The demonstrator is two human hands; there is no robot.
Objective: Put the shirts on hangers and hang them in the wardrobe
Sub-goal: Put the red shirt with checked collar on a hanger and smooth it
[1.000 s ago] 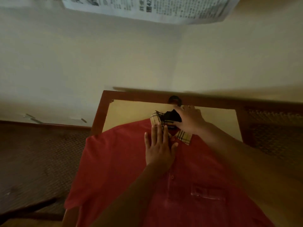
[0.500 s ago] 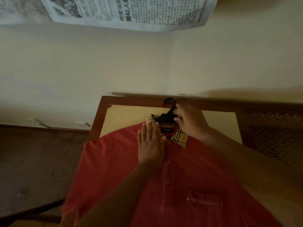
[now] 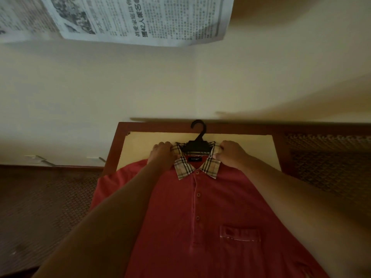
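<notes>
At 9 o'clock of the view a dark woven-cane panel [image 3: 46,207] fills the lower left, with a cream wall [image 3: 100,87] above it. A sheet of newspaper [image 3: 124,19] hangs at 12 o'clock, its print blurred. The person's left hand [image 3: 162,154] has its fingers curled round the left end of the checked collar [image 3: 183,167], gripping it beside the hanger's shoulder. The red polo shirt [image 3: 200,227] lies front-up across the centre, spreading towards 6 o'clock, on a cream board framed in reddish-brown wood [image 3: 112,153]; three of its placket buttons are fastened and a chest pocket sits at 5 o'clock. A black plastic hanger [image 3: 197,146] sits inside the neck opening, its hook [image 3: 198,126] sticking out at 12 o'clock of the collar and overlapping the wooden frame's top rail. A dark label shows just under the hanger's body. The right hand [image 3: 230,155] mirrors the left, fingers curled and pinching the right end of the collar, touching the hanger's right shoulder. Both forearms cross over the shirt's shoulders and hide them. At 3 o'clock another woven-cane panel [image 3: 331,167] stands beside the frame
</notes>
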